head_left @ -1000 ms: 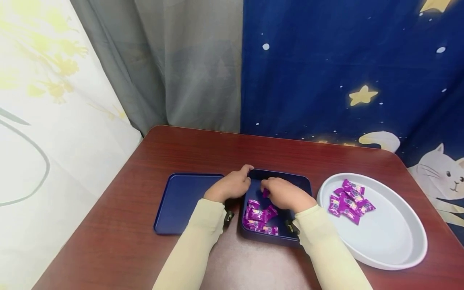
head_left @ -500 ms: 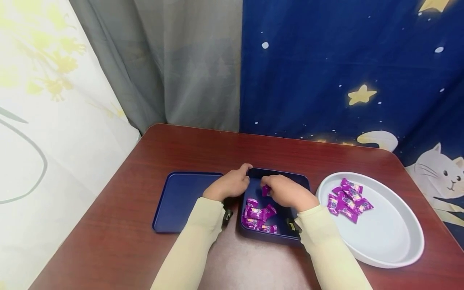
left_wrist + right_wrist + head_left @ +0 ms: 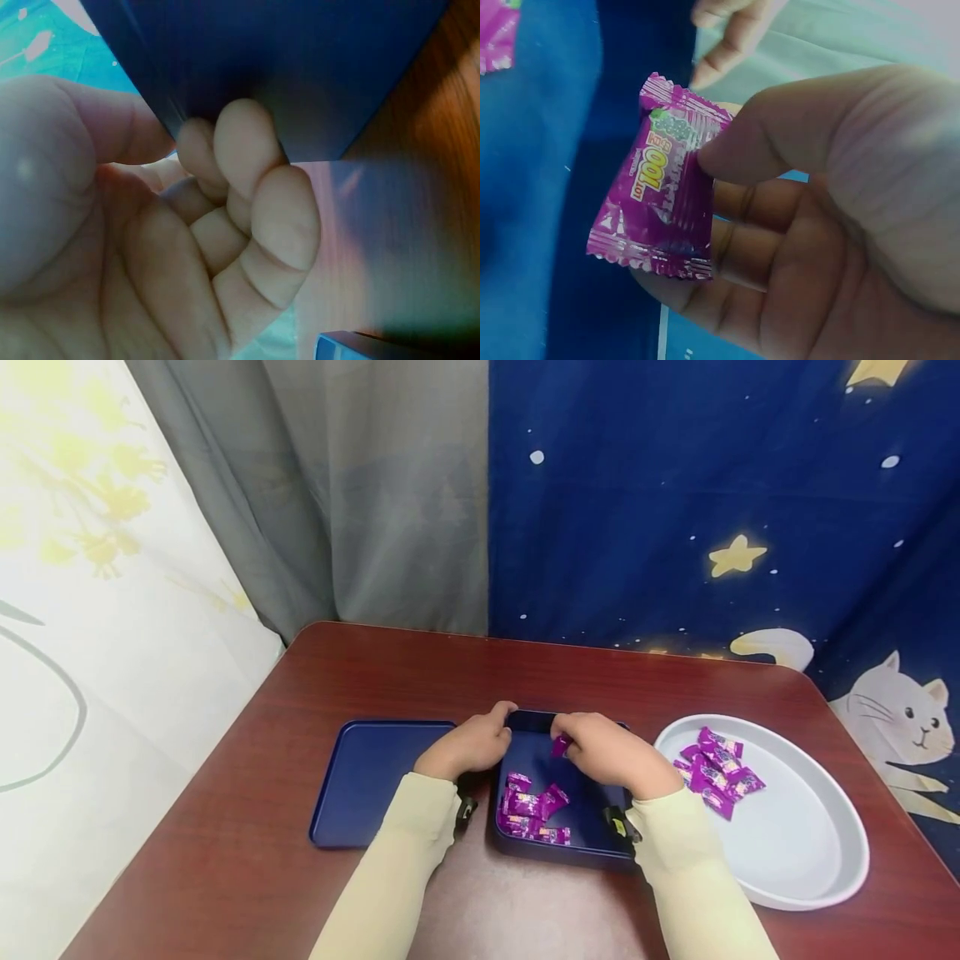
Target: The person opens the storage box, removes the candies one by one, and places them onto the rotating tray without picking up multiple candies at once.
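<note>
Head view, right hand [image 3: 611, 756] pinching purple candy [image 3: 560, 746] above navy box [image 3: 592, 847], left hand [image 3: 468, 748] gripping box wall, remaining candies [image 3: 531, 810] inside.

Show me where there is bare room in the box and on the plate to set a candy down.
The box is bare at its far half and right side; loose candies crowd its near-left corner. The right hand pinches one candy over the far part. The plate is bare across its near and right side; its pile sits at the far-left. The left hand grips the box's left wall.
</note>
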The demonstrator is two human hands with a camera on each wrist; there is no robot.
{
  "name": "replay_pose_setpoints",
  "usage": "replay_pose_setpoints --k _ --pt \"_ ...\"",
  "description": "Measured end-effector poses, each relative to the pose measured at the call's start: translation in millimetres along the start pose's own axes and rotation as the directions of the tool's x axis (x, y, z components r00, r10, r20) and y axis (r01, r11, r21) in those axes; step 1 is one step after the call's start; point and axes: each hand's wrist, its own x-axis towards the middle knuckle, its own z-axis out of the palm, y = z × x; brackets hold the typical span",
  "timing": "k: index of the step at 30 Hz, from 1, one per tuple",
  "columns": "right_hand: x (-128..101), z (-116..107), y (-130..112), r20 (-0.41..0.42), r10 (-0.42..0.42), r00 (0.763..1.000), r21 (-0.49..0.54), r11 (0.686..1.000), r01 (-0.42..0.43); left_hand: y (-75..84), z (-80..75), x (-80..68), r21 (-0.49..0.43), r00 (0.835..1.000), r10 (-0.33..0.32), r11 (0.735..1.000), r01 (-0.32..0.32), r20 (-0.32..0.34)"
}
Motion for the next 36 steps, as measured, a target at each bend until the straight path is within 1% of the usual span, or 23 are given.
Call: replay_pose_setpoints --k 5,11,21,28,33,36 --pt "-11 -11 6 -0.064 -0.012 0.998 -0.026 1.000 0.011 0.5 -0.1 -1.1 -0.004 1.000 0.001 1.000 -0.001 -0.001" --pt "-23 -21 16 -0.107 0.021 0.994 -0.027 0.999 -0.024 0.2 1.2 -0.9 0.000 1.000 0.001 1.000 -0.001 -0.007" --pt "-33 -30 31 -0.110 0.107 0.988 0.006 0.994 -0.107 -0.2 0.8 -1.2 -0.002 1.000 -0.004 1.000 0.004 -0.006" --pt "-49 -39 49 -0.121 0.160 0.980 0.075 0.986 -0.152 0.5 0.7 -0.9 0.010 1.000 0.004 1.000 -0.003 -0.009" --pt "-60 -43 65 -0.152 0.171 0.973 0.032 0.985 -0.168 -0.4 1.5 0.3 0.009 1.000 0.008 1.000 -0.008 -0.008" --pt "-66 -43 73 -0.141 0.201 0.969 0.022 0.980 -0.200 -0.9 1.5 0.3 0.011 1.000 0.006 1.000 -0.006 -0.009"
